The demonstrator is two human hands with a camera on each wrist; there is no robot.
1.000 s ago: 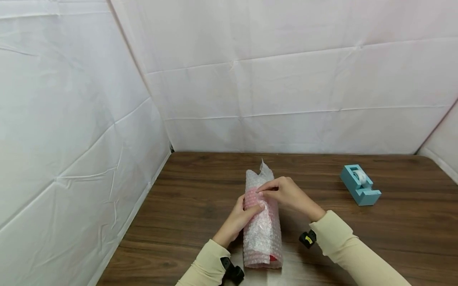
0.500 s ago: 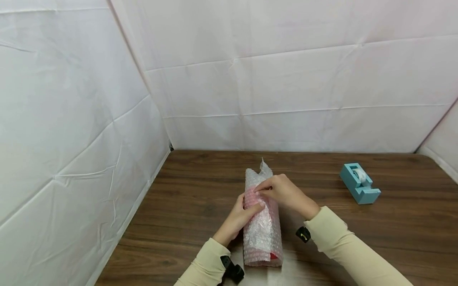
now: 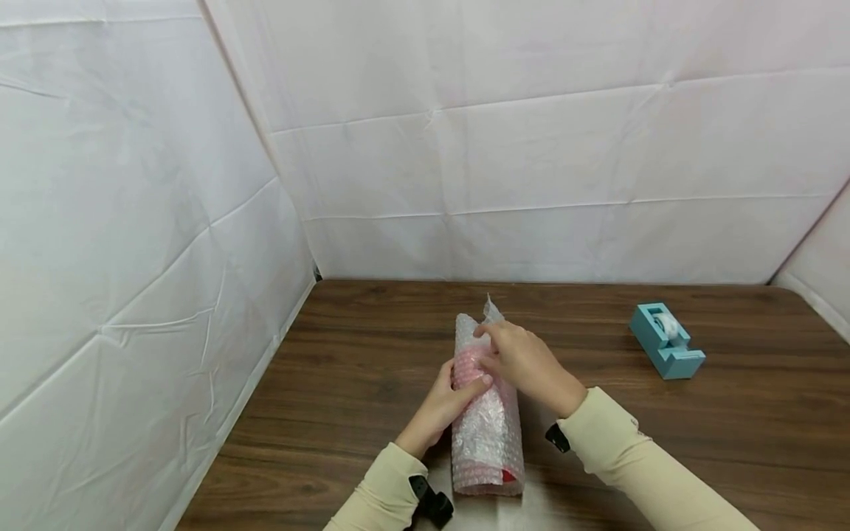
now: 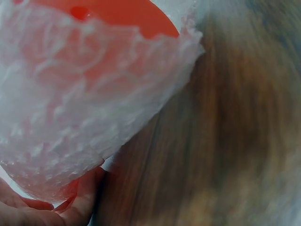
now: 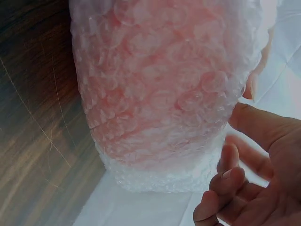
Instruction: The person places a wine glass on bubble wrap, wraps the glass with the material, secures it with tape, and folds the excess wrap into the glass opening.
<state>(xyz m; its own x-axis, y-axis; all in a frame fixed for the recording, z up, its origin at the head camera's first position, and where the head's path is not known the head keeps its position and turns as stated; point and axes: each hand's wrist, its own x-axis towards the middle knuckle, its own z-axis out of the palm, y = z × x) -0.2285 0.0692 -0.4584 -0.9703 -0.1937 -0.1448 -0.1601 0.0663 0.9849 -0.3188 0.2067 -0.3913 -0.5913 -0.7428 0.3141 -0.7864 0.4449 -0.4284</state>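
A long roll of clear bubble wrap (image 3: 488, 446) lies on the table, pointing away from me. Something red is inside it; the left wrist view shows its smooth, curved red end (image 4: 127, 16) with a small hole, at the near opening of the wrap. My left hand (image 3: 441, 405) grips the roll from the left, thumb on top and fingers down its side. My right hand (image 3: 531, 365) is over the upper right part of the roll, index finger lifted and apart from the thumb. In the right wrist view its thumb (image 5: 256, 122) is right at the wrap's surface, other fingers loosely bent.
A blue tape dispenser (image 3: 667, 343) with a roll of clear tape stands at the right of the brown wooden table (image 3: 352, 369). White sheet walls (image 3: 531, 147) rise behind and to the left. A ragged wrap corner (image 3: 493, 310) sticks up at the far end.
My right hand has shifted slightly left and farther away along the roll, and its index finger has lifted off the wrap, parting from the thumb. The left hand and the roll stay put.
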